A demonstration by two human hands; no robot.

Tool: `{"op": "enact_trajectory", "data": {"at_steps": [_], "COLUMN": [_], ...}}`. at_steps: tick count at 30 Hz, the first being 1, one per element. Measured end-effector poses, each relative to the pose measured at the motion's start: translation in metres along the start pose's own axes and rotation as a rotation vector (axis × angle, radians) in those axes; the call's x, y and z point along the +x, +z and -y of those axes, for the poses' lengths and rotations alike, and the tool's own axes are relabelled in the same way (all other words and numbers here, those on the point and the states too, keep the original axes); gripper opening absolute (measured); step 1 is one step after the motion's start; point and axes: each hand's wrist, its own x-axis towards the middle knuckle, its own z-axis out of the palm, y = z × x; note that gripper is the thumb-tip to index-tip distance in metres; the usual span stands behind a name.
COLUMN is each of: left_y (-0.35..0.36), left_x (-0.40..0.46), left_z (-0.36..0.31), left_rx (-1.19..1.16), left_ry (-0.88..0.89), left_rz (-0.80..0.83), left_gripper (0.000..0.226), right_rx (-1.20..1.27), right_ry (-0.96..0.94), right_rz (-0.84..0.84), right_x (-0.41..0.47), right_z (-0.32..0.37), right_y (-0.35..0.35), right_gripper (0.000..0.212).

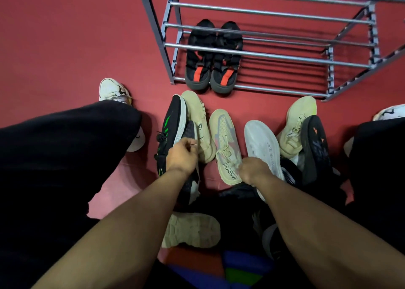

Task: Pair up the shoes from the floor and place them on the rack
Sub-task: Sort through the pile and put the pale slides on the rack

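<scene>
A red floor (65, 36) fills the view, and a grey metal rack (269, 56) of horizontal bars stands at the top, its long axis running left to right. On its lowest tier sits a pair of black shoes with orange heel tabs (213, 56), side by side and touching, heels toward the person, toes pointing away.

The person's legs in black trousers (61, 157) frame the scene, with a white shoe on the foot (114, 90) at the left.

In front of the rack lies a loose cluster of shoes. A black shoe with green stripes (173, 122) lies on its side, long axis running away from the person, toe toward the rack; the left hand (183, 155) curls its fingers on its laces. Just beside it a cream shoe (198, 122) also points toward the rack. The next cream shoe (225, 144) lies toe away, with "APOREN" readable on its heel strip. The right hand (252, 170) is closed on a white-soled shoe (265, 146), sole up, toe away. Further right another cream shoe (295, 126) lies partly beneath a black sole with orange marks (315, 144). Near the person a beige sole (192, 229) faces up, long axis crosswise.
</scene>
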Motion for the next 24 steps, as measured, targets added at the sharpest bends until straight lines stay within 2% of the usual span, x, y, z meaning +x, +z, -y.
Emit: {"op": "enact_trajectory", "data": {"at_steps": [2, 3, 5, 7, 9, 12, 14, 17, 21, 24], "left_y": [-0.002, -0.003, -0.007, -0.013, -0.015, -0.016, -0.018, -0.022, -0.02, -0.021], "left_x": [0.006, 0.009, 0.013, 0.01, 0.007, 0.01, 0.01, 0.008, 0.007, 0.012], "left_z": [0.0, 0.0, 0.004, 0.009, 0.017, 0.028, 0.032, 0.038, 0.041, 0.042], "left_rx": [-0.03, -0.002, 0.151, 0.327, 0.34, 0.178, 0.223, 0.292, 0.287, 0.276], "left_ry": [-0.05, -0.056, -0.106, -0.194, -0.206, -0.2, -0.174, -0.122, -0.092, -0.095], "left_rz": [-0.054, -0.077, -0.088, -0.011, 0.081, 0.161, 0.144, 0.112, 0.103, 0.1], "left_gripper": [0.017, 0.021, 0.036, 0.06, 0.074, 0.075, 0.065, 0.06, 0.061, 0.057], "right_rx": [0.032, 0.029, -0.03, -0.082, -0.136, -0.05, 0.033, 0.014, 0.056, 0.031], "right_ry": [-0.022, -0.039, -0.059, -0.02, 0.014, -0.036, -0.093, -0.235, -0.186, -0.208], "right_rz": [-0.033, -0.106, -0.314, -0.434, -0.431, -0.404, -0.411, -0.46, -0.264, -0.237], "right_x": [-0.005, -0.009, -0.015, -0.018, -0.017, -0.013, -0.013, -0.009, 0.008, 0.017], "right_z": [0.003, 0.005, 0.008, 0.007, 0.003, 0.012, 0.029, 0.058, 0.089, 0.09], "right_y": [-0.003, -0.005, -0.009, -0.013, -0.012, -0.009, -0.009, -0.005, 0.005, 0.001], "right_gripper": [0.039, 0.041, 0.042, 0.038, 0.032, 0.034, 0.043, 0.043, 0.048, 0.035]}}
